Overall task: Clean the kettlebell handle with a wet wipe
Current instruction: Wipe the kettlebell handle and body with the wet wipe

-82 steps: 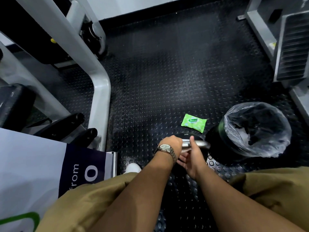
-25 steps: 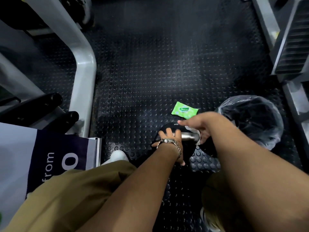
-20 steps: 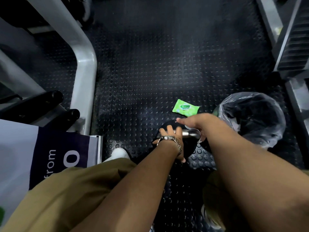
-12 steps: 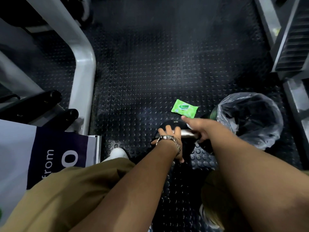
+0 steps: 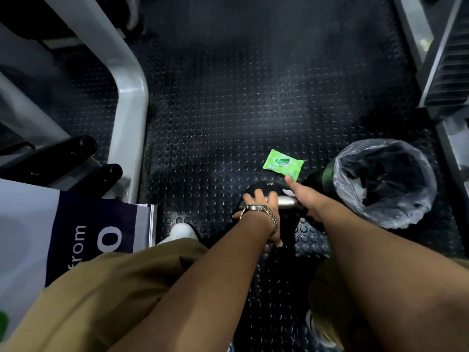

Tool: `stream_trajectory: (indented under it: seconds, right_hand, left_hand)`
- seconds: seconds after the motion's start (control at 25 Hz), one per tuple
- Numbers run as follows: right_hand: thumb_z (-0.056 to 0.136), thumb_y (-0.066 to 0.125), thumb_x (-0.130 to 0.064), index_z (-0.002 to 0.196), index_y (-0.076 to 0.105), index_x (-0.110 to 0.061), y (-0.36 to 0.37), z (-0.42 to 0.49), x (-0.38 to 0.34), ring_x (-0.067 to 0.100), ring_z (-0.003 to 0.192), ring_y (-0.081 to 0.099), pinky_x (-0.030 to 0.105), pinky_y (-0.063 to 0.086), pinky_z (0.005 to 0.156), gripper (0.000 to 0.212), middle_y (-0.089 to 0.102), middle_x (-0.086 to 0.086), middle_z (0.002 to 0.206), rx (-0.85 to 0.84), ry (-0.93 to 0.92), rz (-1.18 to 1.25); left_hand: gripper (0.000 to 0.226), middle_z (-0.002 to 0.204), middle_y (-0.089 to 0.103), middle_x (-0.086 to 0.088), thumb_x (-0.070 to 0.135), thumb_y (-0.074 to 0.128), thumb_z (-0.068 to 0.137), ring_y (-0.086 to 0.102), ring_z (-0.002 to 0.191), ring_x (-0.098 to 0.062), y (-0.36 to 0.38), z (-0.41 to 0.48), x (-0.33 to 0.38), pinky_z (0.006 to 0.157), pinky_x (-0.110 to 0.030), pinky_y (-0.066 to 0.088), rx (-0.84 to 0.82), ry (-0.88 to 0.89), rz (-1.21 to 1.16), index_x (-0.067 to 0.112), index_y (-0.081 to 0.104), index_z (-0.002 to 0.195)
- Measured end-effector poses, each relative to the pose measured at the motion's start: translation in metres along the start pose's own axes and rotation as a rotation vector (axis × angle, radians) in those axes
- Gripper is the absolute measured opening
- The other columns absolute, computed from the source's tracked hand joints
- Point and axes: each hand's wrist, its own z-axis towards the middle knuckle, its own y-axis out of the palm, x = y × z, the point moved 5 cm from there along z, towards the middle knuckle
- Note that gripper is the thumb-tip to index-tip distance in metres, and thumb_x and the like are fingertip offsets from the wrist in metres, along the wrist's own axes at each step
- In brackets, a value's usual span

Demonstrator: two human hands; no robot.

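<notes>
- Wiping step: right hand [image 5: 305,199] fingers wrap wipe [image 5: 287,192] round handle [image 5: 286,200].
- Left hand [image 5: 261,207] fingers spread, steadying kettlebell [image 5: 264,187].
- Next: rub along handle, likely.

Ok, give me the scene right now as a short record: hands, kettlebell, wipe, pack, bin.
left hand: resting on the kettlebell, fingers spread, watch on wrist
right hand: wrapped round the handle, forefinger pointing out
wipe: white bit showing under the right hand, against the handle
handle: metal, bare stretch visible between the hands
pack: green, flat on the floor beyond the kettlebell
bin: plastic-lined, right of the kettlebell, upright
floor: black studded rubber
</notes>
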Motion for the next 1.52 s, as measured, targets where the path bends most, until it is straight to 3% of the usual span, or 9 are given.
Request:
stream_trajectory:
  seconds: [0.12, 0.24, 0.4, 0.64, 0.92, 1.08, 1.24, 1.4, 1.52]
  right_hand:
    - [0.089, 0.048, -0.079, 0.156, 0.037, -0.018, -0.004, 0.001, -0.023, 0.041, 0.131, 0.052, 0.056, 0.043, 0.109, 0.091, 0.039, 0.015, 0.158, -0.065, 0.059, -0.174]
    - [0.087, 0.064, -0.07, 0.147, 0.041, -0.011, -0.005, -0.013, -0.055, 0.032, 0.099, 0.064, 0.052, 0.055, 0.092, 0.087, 0.056, 0.01, 0.127, -0.114, 0.149, -0.374]
    - [0.099, 0.043, -0.069, 0.152, 0.043, -0.014, 0.002, -0.015, -0.055, 0.035, 0.131, 0.051, 0.047, 0.042, 0.11, 0.077, 0.043, 0.014, 0.155, -0.045, 0.013, -0.63]
    - [0.084, 0.04, -0.089, 0.153, 0.044, -0.025, 0.0, 0.01, 0.005, 0.033, 0.141, 0.044, 0.047, 0.035, 0.114, 0.094, 0.045, 0.01, 0.156, -0.02, 0.028, 0.016]
    - [0.093, 0.056, -0.068, 0.141, 0.046, -0.008, -0.003, -0.02, -0.065, 0.033, 0.091, 0.07, 0.041, 0.059, 0.084, 0.078, 0.062, 0.011, 0.121, -0.111, 0.14, -0.403]
    - [0.099, 0.039, -0.071, 0.153, 0.045, -0.015, 0.006, -0.008, -0.039, 0.033, 0.138, 0.046, 0.043, 0.036, 0.113, 0.078, 0.041, 0.013, 0.159, -0.06, -0.031, -0.537]
    - [0.093, 0.041, -0.077, 0.145, 0.053, -0.018, 0.002, 0.003, -0.006, 0.024, 0.106, 0.056, 0.037, 0.037, 0.095, 0.079, 0.056, 0.009, 0.137, -0.078, -0.002, -0.082]
    - [0.085, 0.06, -0.075, 0.15, 0.039, -0.014, -0.01, -0.002, -0.038, 0.039, 0.102, 0.066, 0.051, 0.055, 0.091, 0.091, 0.048, 0.019, 0.146, -0.163, 0.132, -0.325]
    - [0.082, 0.072, -0.067, 0.131, 0.043, -0.009, -0.014, -0.011, -0.062, 0.043, 0.088, 0.074, 0.054, 0.056, 0.092, 0.081, 0.064, 0.015, 0.107, -0.155, 0.178, -0.459]
  left_hand:
    - [0.142, 0.142, 0.024, -0.016, 0.077, 0.088, 0.039, 0.024, 0.136, -0.043, 0.001, 0.001, 0.0, 0.102, -0.064, 0.043, -0.013, 0.004, 0.008, 0.02, 0.012, 0.144]
    - [0.141, 0.143, 0.02, -0.018, 0.074, 0.09, 0.042, 0.022, 0.137, -0.044, -0.002, -0.004, 0.0, 0.103, -0.064, 0.043, -0.031, -0.006, -0.017, 0.019, 0.012, 0.146]
    - [0.139, 0.148, 0.015, -0.016, 0.065, 0.092, 0.052, 0.018, 0.14, -0.046, -0.01, -0.016, -0.002, 0.103, -0.065, 0.045, -0.038, -0.01, -0.063, 0.02, 0.008, 0.152]
    - [0.141, 0.141, 0.018, -0.017, 0.071, 0.091, 0.045, 0.021, 0.138, -0.045, -0.004, -0.007, -0.001, 0.103, -0.065, 0.044, -0.031, -0.016, -0.031, 0.021, 0.01, 0.148]
    - [0.144, 0.146, 0.017, -0.019, 0.073, 0.09, 0.043, 0.02, 0.139, -0.046, -0.004, -0.006, 0.0, 0.105, -0.065, 0.042, -0.043, 0.004, -0.008, 0.019, 0.009, 0.149]
    - [0.145, 0.149, 0.014, -0.018, 0.068, 0.092, 0.049, 0.016, 0.142, -0.047, -0.008, -0.013, -0.002, 0.106, -0.065, 0.042, -0.038, 0.007, -0.048, 0.02, 0.004, 0.154]
    - [0.14, 0.14, 0.021, -0.017, 0.074, 0.09, 0.042, 0.024, 0.137, -0.044, -0.006, -0.007, -0.001, 0.102, -0.064, 0.045, -0.024, 0.011, -0.015, 0.021, 0.013, 0.146]
    - [0.139, 0.144, 0.019, -0.017, 0.07, 0.092, 0.046, 0.022, 0.138, -0.045, -0.006, -0.009, -0.002, 0.102, -0.064, 0.046, -0.048, 0.002, -0.04, 0.021, 0.011, 0.149]
    - [0.137, 0.143, 0.018, -0.016, 0.067, 0.093, 0.048, 0.021, 0.137, -0.044, -0.01, -0.015, -0.002, 0.101, -0.064, 0.047, -0.032, -0.015, -0.049, 0.021, 0.012, 0.148]
